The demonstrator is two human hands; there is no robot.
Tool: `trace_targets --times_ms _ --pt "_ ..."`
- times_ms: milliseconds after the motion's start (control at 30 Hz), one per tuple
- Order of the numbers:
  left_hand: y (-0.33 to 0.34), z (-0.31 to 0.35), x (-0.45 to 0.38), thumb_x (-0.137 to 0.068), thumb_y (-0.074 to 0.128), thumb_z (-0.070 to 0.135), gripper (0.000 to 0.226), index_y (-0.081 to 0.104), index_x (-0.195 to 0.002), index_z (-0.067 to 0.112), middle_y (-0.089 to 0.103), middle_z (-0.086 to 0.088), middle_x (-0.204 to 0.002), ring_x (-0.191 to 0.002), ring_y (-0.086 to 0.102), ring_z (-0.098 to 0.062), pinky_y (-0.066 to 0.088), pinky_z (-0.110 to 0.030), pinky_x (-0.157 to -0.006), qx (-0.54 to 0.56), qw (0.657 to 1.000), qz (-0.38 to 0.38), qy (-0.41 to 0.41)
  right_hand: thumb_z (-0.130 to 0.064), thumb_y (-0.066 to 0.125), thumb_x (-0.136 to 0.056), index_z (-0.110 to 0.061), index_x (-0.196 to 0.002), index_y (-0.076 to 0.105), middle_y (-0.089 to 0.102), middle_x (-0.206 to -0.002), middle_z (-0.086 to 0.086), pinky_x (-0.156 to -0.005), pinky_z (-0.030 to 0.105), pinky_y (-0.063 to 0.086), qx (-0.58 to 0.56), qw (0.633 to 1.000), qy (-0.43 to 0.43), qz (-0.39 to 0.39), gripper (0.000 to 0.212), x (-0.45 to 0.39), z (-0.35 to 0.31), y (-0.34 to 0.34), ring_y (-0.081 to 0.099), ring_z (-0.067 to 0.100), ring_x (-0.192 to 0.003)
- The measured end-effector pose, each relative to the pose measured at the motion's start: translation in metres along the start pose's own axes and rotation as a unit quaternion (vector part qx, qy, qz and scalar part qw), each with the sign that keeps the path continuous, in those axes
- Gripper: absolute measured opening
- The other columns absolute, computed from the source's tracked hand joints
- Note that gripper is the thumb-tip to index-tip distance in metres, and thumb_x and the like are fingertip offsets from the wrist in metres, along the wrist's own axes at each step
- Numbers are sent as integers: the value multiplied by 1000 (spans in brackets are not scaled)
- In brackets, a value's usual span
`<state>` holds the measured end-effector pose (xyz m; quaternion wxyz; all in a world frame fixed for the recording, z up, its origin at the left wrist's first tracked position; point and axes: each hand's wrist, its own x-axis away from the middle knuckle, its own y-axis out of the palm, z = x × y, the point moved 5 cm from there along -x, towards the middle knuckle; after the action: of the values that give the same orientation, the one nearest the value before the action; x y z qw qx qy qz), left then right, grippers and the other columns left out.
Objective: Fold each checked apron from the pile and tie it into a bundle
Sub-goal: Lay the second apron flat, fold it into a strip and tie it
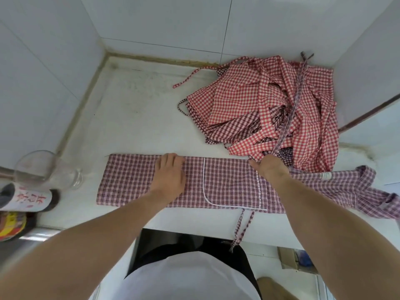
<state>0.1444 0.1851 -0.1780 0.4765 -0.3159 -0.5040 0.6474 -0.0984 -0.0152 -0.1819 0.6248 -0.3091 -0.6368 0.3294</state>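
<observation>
Purple-and-white checked cloth, one apron (216, 187), lies folded into a long narrow band along the near edge of the white bench (134, 118), laid lengthwise so the band can be doubled over end to end. White piping of a pocket shows on its upper face, right of middle. Left hand (170, 176) rests flat on the band left of centre, fingers straight and together, grip open: likely pinning the fold so the layers do not slide while the other end is worked. Right hand (270, 168) sits at the band's far edge toward the right; fingers curl down at the cloth where a dark tie strap (287, 124) rises toward the pile, but whether that grip holds the strap or only the apron's edge I cannot tell. Apron's right end is unfolded and bunched, trailing off the bench corner. Two thin ties (242, 230) hang over the front edge, left free, presumably kept for binding the bundle. Pile of aprons (270, 105), mostly red check with a darker one beneath, is heaped in the back right corner, touching the band's far edge by the right hand, within reach for the next piece. Glass (43, 167) and bottle (23, 198) stand at the left, apart from the cloth. Judgement: folding under way, tying not yet begun.
</observation>
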Motion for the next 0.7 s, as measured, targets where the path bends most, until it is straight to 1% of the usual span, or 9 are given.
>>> trace_targets --times_ms 67,100,167,233,300,367,467,600,700 --pt "20 17 8 -96 43 29 45 41 -139 16 38 -10 -145 -139 33 -35 19 -59 -118 7 999 -40 4 -61 46 -96 -10 -75 49 67 -98 10 -92 46 43 13 999 4 32 55 4 -1 -1 59 29 -86" --pt "32 18 11 -99 37 36 52 30 -149 21 23 -9 -157 -148 17 -35 6 -61 -119 -2 997 -80 -21 -60 48 -96 -11 -77 52 65 -93 8 -101 50 38 38 996 2 79 53 8 -2 -3 60 29 -88" --pt "49 12 16 -103 20 49 61 1 -157 31 -12 -2 -165 -152 -14 -33 -13 -63 -115 -37 988 -136 -63 -52 59 -92 -9 -101 56 60 -103 11 -103 53 34 66 967 -45 242 44 22 -9 -2 57 31 -101" --pt "59 6 21 -102 9 56 62 -12 -156 35 -25 -2 -163 -149 -25 -31 -15 -65 -115 -61 986 -141 -61 -43 65 -87 -12 -127 48 51 -125 13 -98 53 36 34 928 -167 332 52 45 -25 19 49 31 -114" --pt "58 0 27 -100 9 57 65 -4 -158 31 -15 -2 -166 -151 -20 -27 -11 -64 -117 -49 990 -119 -51 -43 58 -92 -20 -141 45 42 -145 8 -103 54 32 -23 908 -290 303 55 68 -40 58 40 28 -131" --pt "55 -14 36 -99 7 56 68 7 -159 25 -1 0 -168 -153 -12 -21 -8 -62 -119 -35 992 -98 -70 -47 44 -98 -25 -148 42 33 -158 2 -112 53 27 -34 913 -325 244 54 81 -43 94 27 24 -146" --pt "46 -46 54 -99 2 55 64 5 -158 30 -2 3 -167 -153 -12 -20 -12 -63 -117 -74 985 -70 -136 -54 29 -101 -25 -154 33 21 -164 2 -121 51 15 -13 932 -296 209 60 81 -33 116 10 23 -153" --pt "34 -89 70 -95 -4 62 68 -7 -157 36 -11 -3 -167 -152 -14 -32 -15 -67 -110 -79 961 -59 -258 -65 18 -99 -28 -159 14 3 -167 1 -120 50 -16 43 950 -235 200 71 78 -14 109 -8 21 -153" --pt "28 -112 79 -92 -5 65 69 -14 -155 37 -15 -9 -165 -150 -14 -39 -9 -70 -113 -74 942 -58 -322 -68 13 -96 -31 -159 8 -9 -166 -5 -119 50 -16 26 961 -197 194 73 76 17 106 -14 22 -153"
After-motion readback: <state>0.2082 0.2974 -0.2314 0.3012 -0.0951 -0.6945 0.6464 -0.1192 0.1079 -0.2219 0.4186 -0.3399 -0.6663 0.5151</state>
